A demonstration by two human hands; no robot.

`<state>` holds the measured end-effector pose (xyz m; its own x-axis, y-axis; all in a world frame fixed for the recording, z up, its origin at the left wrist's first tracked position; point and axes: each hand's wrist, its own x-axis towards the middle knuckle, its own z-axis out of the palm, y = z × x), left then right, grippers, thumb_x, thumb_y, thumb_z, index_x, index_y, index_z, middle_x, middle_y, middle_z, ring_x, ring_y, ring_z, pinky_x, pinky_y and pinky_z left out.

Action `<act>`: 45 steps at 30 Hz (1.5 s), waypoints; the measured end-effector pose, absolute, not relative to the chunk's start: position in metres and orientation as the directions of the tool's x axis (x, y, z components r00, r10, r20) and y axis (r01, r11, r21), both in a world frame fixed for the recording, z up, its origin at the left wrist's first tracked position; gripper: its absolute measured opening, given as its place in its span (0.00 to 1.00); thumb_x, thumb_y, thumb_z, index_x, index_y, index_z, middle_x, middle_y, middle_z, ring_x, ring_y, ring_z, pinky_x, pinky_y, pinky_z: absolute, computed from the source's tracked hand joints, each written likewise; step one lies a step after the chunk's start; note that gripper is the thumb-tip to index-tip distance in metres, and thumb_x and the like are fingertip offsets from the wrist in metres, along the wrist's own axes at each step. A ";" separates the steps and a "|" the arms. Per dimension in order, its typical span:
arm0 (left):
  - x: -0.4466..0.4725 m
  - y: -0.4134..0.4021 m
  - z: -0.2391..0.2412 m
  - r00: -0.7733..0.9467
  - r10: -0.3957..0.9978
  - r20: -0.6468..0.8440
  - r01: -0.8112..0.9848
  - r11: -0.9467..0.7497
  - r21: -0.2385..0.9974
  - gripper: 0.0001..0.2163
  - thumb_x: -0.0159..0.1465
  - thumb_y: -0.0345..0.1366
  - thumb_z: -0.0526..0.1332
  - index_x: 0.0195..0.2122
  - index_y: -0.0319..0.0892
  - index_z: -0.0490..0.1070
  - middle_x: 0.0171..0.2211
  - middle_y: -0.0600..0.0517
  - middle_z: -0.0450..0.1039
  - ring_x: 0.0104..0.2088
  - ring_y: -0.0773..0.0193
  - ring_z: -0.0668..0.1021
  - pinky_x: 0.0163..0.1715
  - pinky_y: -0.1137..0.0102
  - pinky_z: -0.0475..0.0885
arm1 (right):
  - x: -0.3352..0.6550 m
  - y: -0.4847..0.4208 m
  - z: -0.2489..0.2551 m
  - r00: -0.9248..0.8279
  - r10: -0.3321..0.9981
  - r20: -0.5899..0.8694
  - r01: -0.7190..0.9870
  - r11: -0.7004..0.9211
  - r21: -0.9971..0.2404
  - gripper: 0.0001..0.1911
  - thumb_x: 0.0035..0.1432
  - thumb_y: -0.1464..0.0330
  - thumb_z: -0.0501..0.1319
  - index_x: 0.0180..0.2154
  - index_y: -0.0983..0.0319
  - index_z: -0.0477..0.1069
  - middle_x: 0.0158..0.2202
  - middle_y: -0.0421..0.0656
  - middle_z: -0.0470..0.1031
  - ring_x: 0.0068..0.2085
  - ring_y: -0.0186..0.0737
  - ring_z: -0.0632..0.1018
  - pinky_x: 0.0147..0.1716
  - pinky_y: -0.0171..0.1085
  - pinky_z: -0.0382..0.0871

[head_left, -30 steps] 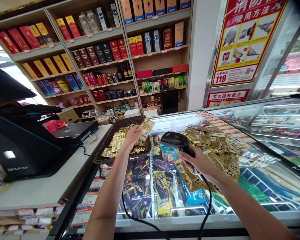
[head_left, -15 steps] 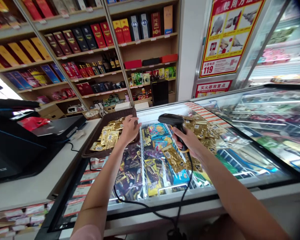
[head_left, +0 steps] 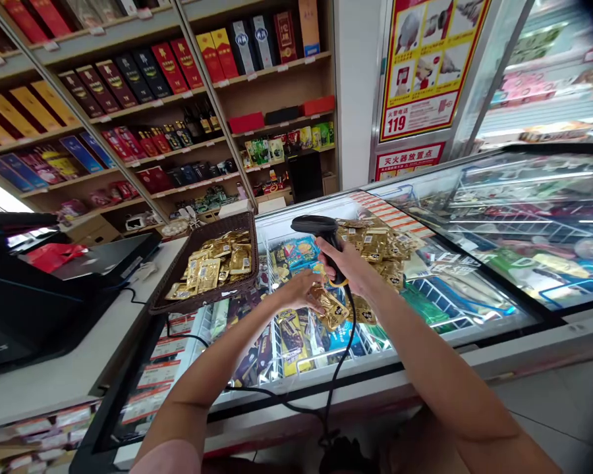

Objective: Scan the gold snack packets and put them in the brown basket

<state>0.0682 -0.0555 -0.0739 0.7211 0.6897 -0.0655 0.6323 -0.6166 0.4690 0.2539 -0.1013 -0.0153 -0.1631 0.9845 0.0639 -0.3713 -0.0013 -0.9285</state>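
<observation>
In my right hand (head_left: pixel 343 260) is a black barcode scanner (head_left: pixel 316 227), its handle wrapped by my fingers and its head pointing left. My left hand (head_left: pixel 301 291) reaches across the freezer, fingers and thumb around the near end of a gold foil packet (head_left: pixel 335 313). Just right of the scanner lies a heap of similar gold packets (head_left: pixel 375 243) on the freezer's glass. More gold packets (head_left: pixel 207 266) fill part of a brown woven basket (head_left: pixel 170 280) on the left. The scanner's black cable (head_left: pixel 346 349) hangs down past the freezer's front edge.
Below my hands, the chest freezer (head_left: pixel 390 365) holds blue and yellow packs (head_left: pixel 296 342) in wire baskets. A counter (head_left: pixel 44 368) with a black machine (head_left: pixel 20 296) stands on the left. Shelves of boxed bottles (head_left: pixel 148 72) rise behind, beside a red and yellow sign (head_left: pixel 425 66).
My left hand has moved from the brown basket rightward and nearer, to a gold packet by the scanner. My right hand still holds the scanner. The camera view has shifted slightly.
</observation>
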 end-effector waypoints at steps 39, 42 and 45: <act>-0.042 -0.026 -0.004 -0.164 0.980 0.112 -0.113 -0.131 0.985 0.26 0.42 0.51 0.77 0.38 0.41 0.78 0.28 0.53 0.77 0.25 0.68 0.74 0.24 0.74 0.65 | 0.220 -0.126 -0.034 -0.315 0.947 0.059 0.006 0.064 -0.998 0.27 0.54 0.43 0.66 0.34 0.59 0.66 0.20 0.33 0.64 0.16 0.27 0.61 0.15 0.30 0.51; -0.041 -0.025 -0.005 -0.166 0.981 0.098 -0.106 -0.117 0.987 0.26 0.43 0.52 0.77 0.38 0.41 0.78 0.28 0.53 0.77 0.25 0.67 0.74 0.25 0.74 0.67 | 0.220 -0.126 -0.032 -0.307 0.951 0.049 -0.003 0.050 -0.999 0.27 0.53 0.43 0.66 0.34 0.59 0.66 0.20 0.33 0.64 0.16 0.27 0.61 0.15 0.30 0.52; -0.041 -0.024 -0.006 -0.161 0.982 0.102 -0.097 -0.118 0.988 0.26 0.44 0.52 0.76 0.40 0.41 0.78 0.29 0.53 0.77 0.25 0.68 0.74 0.25 0.74 0.66 | 0.219 -0.126 -0.032 -0.303 0.952 0.041 0.001 0.043 -0.999 0.27 0.54 0.43 0.66 0.34 0.59 0.65 0.20 0.32 0.63 0.16 0.27 0.62 0.15 0.31 0.53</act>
